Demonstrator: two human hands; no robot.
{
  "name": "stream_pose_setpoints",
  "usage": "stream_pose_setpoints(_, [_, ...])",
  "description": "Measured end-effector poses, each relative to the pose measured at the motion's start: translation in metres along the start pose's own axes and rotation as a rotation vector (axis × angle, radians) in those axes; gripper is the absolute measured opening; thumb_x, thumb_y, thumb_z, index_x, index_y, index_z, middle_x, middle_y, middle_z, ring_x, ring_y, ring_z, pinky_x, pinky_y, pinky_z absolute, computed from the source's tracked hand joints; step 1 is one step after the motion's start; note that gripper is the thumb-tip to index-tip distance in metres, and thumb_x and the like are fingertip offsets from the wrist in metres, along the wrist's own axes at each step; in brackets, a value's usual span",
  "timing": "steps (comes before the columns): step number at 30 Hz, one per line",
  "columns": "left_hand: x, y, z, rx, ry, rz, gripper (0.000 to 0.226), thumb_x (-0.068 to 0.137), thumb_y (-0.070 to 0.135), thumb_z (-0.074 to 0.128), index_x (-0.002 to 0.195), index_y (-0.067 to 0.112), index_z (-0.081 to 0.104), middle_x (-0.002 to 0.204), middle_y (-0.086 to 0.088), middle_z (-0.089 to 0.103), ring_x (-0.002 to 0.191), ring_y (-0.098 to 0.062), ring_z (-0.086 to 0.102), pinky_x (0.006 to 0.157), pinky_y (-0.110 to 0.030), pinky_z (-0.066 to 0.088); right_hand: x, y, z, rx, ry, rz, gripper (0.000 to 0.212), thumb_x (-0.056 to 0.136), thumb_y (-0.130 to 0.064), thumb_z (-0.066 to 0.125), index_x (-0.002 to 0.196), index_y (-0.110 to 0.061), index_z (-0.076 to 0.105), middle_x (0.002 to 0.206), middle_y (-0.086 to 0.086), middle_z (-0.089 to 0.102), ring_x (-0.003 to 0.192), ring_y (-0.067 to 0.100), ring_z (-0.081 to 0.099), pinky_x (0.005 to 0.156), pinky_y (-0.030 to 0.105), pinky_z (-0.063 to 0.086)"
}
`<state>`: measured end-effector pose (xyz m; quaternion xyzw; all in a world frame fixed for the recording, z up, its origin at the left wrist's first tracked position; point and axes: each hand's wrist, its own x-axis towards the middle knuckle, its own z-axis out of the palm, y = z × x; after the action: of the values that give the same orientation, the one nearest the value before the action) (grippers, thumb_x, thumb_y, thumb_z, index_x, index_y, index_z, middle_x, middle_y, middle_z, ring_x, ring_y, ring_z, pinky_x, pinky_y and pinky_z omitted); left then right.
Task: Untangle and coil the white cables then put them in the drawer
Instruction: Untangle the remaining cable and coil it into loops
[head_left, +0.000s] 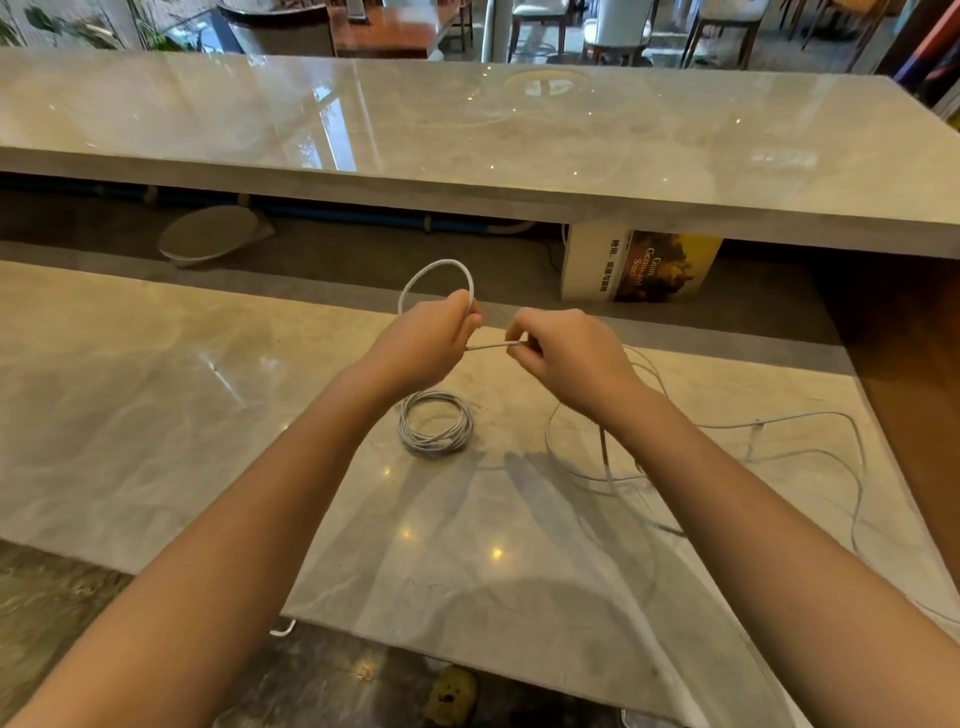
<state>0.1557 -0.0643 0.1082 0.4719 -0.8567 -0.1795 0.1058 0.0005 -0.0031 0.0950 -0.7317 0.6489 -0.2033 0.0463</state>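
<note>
Cable (439, 263) looked light and springy, best held as pinched: left hand (431, 343) at loop crossing, right hand (566, 358) on slack.

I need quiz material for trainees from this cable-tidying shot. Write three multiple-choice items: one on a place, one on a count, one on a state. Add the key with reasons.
1. Where does the finished coil lie?
A. Hung on a wall hook
B. On the lower counter, beneath the left hand
C. Inside a drawer

2. How many finished coils lie on that counter?
A. One
B. Two
C. Three

3. What is the right hand doing?
A. Lying flat on the counter
B. Hanging open at the side
C. Pinching the white cable

Key:
1 B, the coil rests on the marble below the raised left hand.
2 A, only one wound bundle shows on it.
3 C, its fingertips close on the cable stretched between both hands.
</note>
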Motion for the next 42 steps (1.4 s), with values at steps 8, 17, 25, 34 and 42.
stream_pose_setpoints(8, [-0.007,-0.002,-0.016,0.078,-0.383,0.06,0.04,0.095,0.047,0.038,0.079,0.016,0.057,0.069,0.002,0.053,0.061,-0.011,0.048,0.061,-0.024,0.041,0.004,0.04,-0.014,-0.102,-0.024,-0.026,0.036,0.093,-0.044,0.046,0.085,-0.013,0.063,0.071,0.0,0.059,0.068,0.02,0.058,0.058,0.031,0.042])
stream_pose_setpoints(17, [-0.004,-0.007,-0.034,-1.414,-0.635,0.101,0.042,0.092,0.042,0.034,0.064,0.018,0.054,0.046,0.01,0.032,0.04,-0.006,0.017,0.039,-0.019,0.014,0.002,0.011,-0.024,0.969,-0.21,0.089,0.031,0.1,-0.03,0.037,0.109,-0.019,0.064,0.095,0.001,0.072,0.055,0.012,0.048,0.051,0.021,0.044])
stream_pose_setpoints(25, [0.002,-0.001,-0.009,-1.603,-0.522,-0.066,0.039,0.099,0.034,0.029,0.081,0.01,0.053,0.052,0.007,0.036,0.042,-0.005,0.032,0.047,-0.019,0.037,0.0,0.013,-0.04,1.164,-0.261,0.193,0.031,0.099,-0.027,0.039,0.083,-0.012,0.061,0.052,-0.007,0.041,0.043,0.005,0.031,0.043,0.017,0.027])
stream_pose_setpoints(34, [0.0,-0.005,-0.011,-1.808,-0.417,-0.109,0.029,0.097,0.026,0.033,0.082,0.011,0.052,0.05,0.007,0.038,0.038,-0.004,0.03,0.041,-0.015,0.026,0.004,0.01,-0.042,0.7,-0.102,0.17,0.024,0.096,-0.028,0.047,0.095,-0.013,0.066,0.069,-0.001,0.064,0.043,0.0,0.045,0.047,0.01,0.036])
stream_pose_setpoints(42, [0.001,-0.052,-0.043,-2.389,-0.451,0.048,0.027,0.096,0.017,0.044,0.087,-0.004,0.059,0.052,-0.008,0.048,0.043,-0.011,0.029,0.04,-0.026,0.03,-0.016,0.06,-0.021,0.448,-0.004,0.273,0.03,0.098,-0.031,0.043,0.086,-0.016,0.066,0.066,-0.001,0.061,0.062,0.012,0.052,0.063,0.028,0.039])
